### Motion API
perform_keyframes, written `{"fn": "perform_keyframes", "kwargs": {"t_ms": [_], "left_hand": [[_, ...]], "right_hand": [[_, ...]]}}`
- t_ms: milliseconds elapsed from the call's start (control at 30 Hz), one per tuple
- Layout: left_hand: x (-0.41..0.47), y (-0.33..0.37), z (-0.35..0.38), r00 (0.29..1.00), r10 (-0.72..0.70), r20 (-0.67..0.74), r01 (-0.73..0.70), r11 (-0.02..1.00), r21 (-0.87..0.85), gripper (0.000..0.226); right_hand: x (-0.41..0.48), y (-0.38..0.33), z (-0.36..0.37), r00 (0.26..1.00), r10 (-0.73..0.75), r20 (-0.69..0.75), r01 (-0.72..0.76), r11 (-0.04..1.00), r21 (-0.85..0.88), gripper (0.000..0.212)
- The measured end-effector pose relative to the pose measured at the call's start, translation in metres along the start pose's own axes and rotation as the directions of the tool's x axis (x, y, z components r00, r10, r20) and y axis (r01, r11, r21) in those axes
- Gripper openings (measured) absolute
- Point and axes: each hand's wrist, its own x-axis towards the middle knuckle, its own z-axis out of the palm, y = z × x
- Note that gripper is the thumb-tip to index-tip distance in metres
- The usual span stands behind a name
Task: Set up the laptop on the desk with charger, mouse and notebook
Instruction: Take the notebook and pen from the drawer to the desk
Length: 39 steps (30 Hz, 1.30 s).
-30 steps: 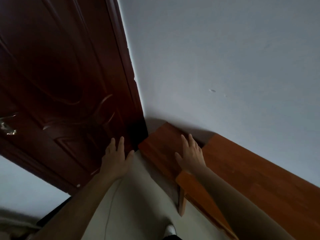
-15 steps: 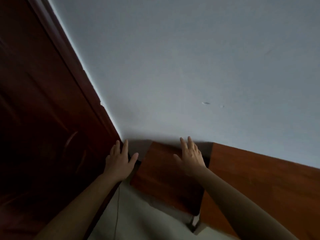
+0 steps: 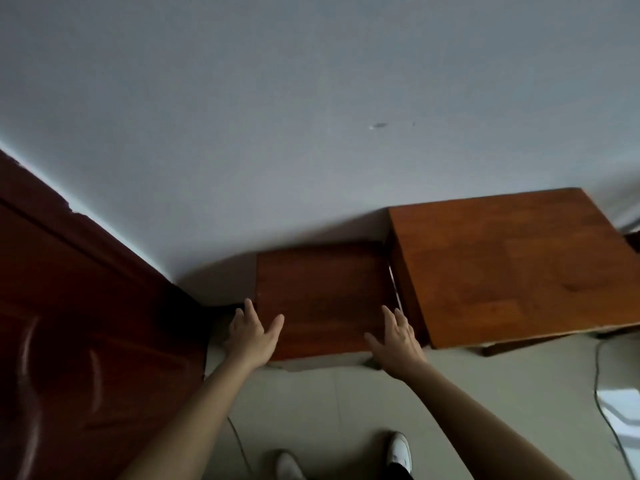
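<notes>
**2 open hands at a low wooden table, no laptop in view**

2 bare forearms are stretched forward toward a small dark wooden table [image 3: 322, 296] set against a pale wall [image 3: 277, 116]. The left hand [image 3: 254, 332] is placed at the table's 9 o'clock edge, with the fingers spread and the thumb lying over the top; nothing is clasped in it. The right hand [image 3: 396, 336] is placed near the 3 o'clock front corner, also spread flat and holding nothing. Whether the palms press on the wood cannot be told.

A larger, lighter wooden desk [image 3: 512, 268] is seen just beside the small table at 3 o'clock, with only a narrow gap between them. A dark brown door [image 3: 79, 323] fills the 9 o'clock side. At 6 o'clock, 2 white shoes [image 3: 400, 452] are seen on the pale floor [image 3: 329, 403]. A thin cable [image 3: 604, 403] trails over the floor at 4 o'clock.

The laptop, charger, mouse and notebook are not shown. No brand, label or writing can be read.
</notes>
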Motion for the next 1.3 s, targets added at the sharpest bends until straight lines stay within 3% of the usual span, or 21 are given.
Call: {"fn": "perform_keyframes", "kwargs": {"t_ms": [167,333,433,667,833,967,1300], "left_hand": [[0.024,-0.034,0.075,0.989,-0.127,0.073,0.131,0.990,-0.055,0.095],[0.057,-0.054,0.158,0.935,-0.335,-0.114,0.259,0.868,-0.424,0.092],[0.082,-0.072,0.205,0.888,-0.451,-0.092,0.321,0.750,-0.578,0.103],[0.113,-0.113,0.270,0.912,-0.363,-0.192,0.061,0.582,-0.811,0.120],[0.121,-0.118,0.286,0.919,-0.335,-0.207,0.038,0.599,-0.800,0.113],[0.120,-0.117,0.288,0.904,-0.345,-0.253,0.015,0.616,-0.788,0.091],[0.085,-0.125,0.300,0.893,-0.401,-0.205,0.092,0.608,-0.789,0.046]], "right_hand": [[0.006,0.046,0.057,0.994,0.098,0.053,-0.105,0.984,0.147,0.079],[0.038,0.099,0.123,0.982,0.190,0.006,-0.184,0.945,0.269,0.076],[0.064,0.121,0.161,0.969,0.248,-0.009,-0.226,0.898,0.376,0.075],[0.116,0.146,0.223,0.934,0.323,-0.154,-0.174,0.786,0.594,0.094],[0.137,0.161,0.239,0.909,0.310,-0.277,-0.054,0.750,0.659,0.084],[0.144,0.167,0.247,0.875,0.346,-0.338,-0.033,0.740,0.672,0.067],[0.103,0.180,0.238,0.902,0.346,-0.257,-0.131,0.789,0.601,0.068]]}}
